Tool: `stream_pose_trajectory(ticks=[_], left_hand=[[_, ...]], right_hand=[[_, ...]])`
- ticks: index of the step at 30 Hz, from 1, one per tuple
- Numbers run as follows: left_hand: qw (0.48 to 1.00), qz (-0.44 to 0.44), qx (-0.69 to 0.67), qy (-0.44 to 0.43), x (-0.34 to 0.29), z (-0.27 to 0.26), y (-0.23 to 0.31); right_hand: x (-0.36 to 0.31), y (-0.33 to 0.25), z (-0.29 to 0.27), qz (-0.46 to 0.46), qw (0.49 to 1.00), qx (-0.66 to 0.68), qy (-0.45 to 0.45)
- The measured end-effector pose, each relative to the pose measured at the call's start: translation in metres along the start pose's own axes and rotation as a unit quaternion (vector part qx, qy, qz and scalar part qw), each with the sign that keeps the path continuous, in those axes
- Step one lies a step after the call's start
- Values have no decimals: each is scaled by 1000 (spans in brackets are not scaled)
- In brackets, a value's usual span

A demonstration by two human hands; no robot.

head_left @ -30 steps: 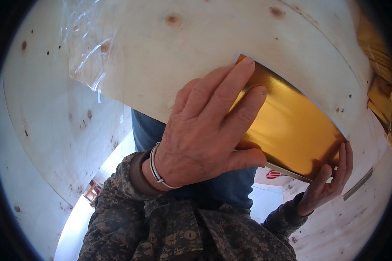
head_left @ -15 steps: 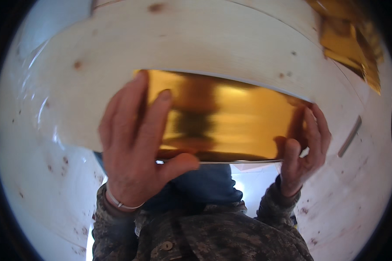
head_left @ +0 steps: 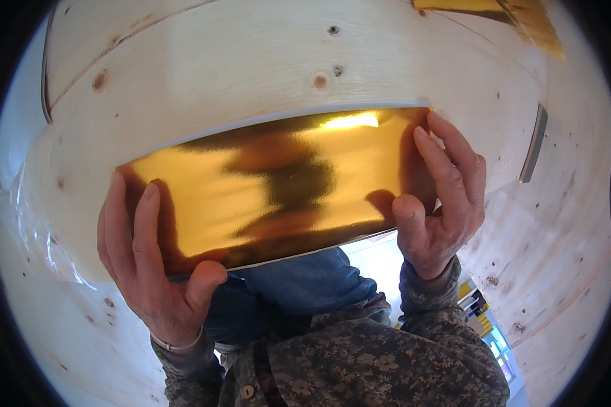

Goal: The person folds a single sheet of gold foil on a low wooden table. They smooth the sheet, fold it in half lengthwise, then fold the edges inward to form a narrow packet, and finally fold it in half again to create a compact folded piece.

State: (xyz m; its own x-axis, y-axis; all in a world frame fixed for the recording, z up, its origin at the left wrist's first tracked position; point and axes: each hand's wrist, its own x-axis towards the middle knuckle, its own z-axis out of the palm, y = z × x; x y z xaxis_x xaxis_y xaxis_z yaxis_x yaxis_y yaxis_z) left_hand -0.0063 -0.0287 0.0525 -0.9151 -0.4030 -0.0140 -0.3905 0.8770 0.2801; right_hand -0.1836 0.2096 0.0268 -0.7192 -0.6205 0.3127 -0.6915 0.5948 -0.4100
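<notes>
A shiny gold foil sheet [head_left: 251,197], rectangular and mirror-like, lies across the near part of a pale wooden table, and a thin white edge shows along its far and near sides. My left hand [head_left: 153,258] holds its left end, with the fingers on the gold face and the thumb at the near edge. At the right end my right hand [head_left: 445,193] grips the sheet between fingers and thumb. Dark, blurred reflections run over the sheet's middle. Whatever lies under the sheet is hidden.
Crumpled gold foil pieces [head_left: 523,20] lie at the far right of the wooden table [head_left: 251,61]. A narrow grey strip [head_left: 534,144] rests to the right of my right hand. Clear plastic film [head_left: 44,251] glints at the left.
The sheet has tilted the other way in view, its right end now farther up and its left end lower. My left hand has shifted left to the sheet's end, and the view has turned.
</notes>
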Motion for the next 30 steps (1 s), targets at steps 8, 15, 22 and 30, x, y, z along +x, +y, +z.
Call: stream_pose_trajectory(ticks=[8, 15, 22, 30], left_hand=[[1000, -13, -1, 11, -2, 2, 2], [1000, -5, 13, 14, -1, 3, -1], [1000, -12, 22, 9, -1, 2, -1], [1000, -16, 16, 20, 0, 4, 1]], right_hand=[[-3, -2, -7, 31, 999, 3, -40], [-3, 2, -4, 15, 999, 17, -32], [-1, 0, -3, 20, 999, -5, -32], [-1, 4, 0, 7, 1000, -13, -22]])
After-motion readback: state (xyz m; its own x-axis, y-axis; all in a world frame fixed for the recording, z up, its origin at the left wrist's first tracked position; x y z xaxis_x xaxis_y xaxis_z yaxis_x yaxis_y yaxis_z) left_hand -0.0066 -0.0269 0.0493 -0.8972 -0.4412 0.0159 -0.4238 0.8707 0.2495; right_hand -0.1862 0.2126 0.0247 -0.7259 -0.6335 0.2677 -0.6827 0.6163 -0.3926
